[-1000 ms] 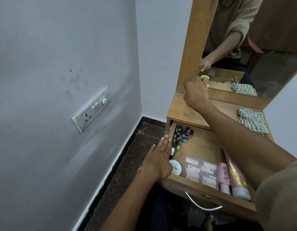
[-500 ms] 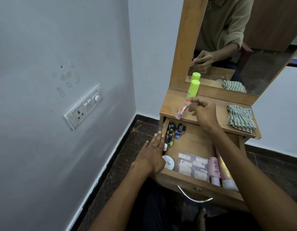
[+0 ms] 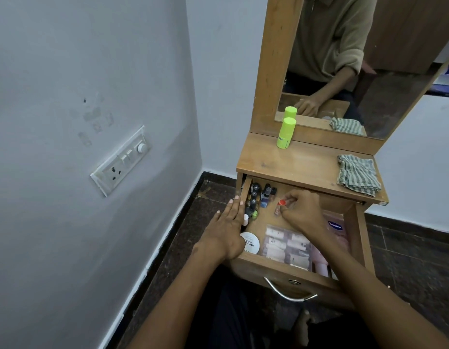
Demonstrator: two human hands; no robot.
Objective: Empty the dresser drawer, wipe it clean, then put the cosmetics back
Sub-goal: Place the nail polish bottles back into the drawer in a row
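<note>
The wooden drawer (image 3: 273, 269) stands pulled open under the dresser top (image 3: 289, 162). My left hand (image 3: 227, 229) rests flat on the drawer's left rim with straight fingers. My right hand (image 3: 300, 210) is inside the drawer and pinches a small tube with a red cap (image 3: 281, 203). Several dark nail polish bottles (image 3: 255, 195) line the left side. A white round jar (image 3: 251, 243), a clear packet of sachets (image 3: 286, 245) and pink tubes (image 3: 321, 263) lie at the front. A lime-green bottle (image 3: 285, 133) stands upright on the dresser top.
A striped green cloth (image 3: 357, 175) lies folded on the right of the dresser top. The mirror (image 3: 369, 66) rises behind it. A wall with a switch plate (image 3: 121, 161) closes in on the left. A metal handle (image 3: 289, 294) curves off the drawer front.
My right hand left the green bottle standing on the dresser top and came down into the drawer with the red-capped tube. My left hand stayed on the rim.
</note>
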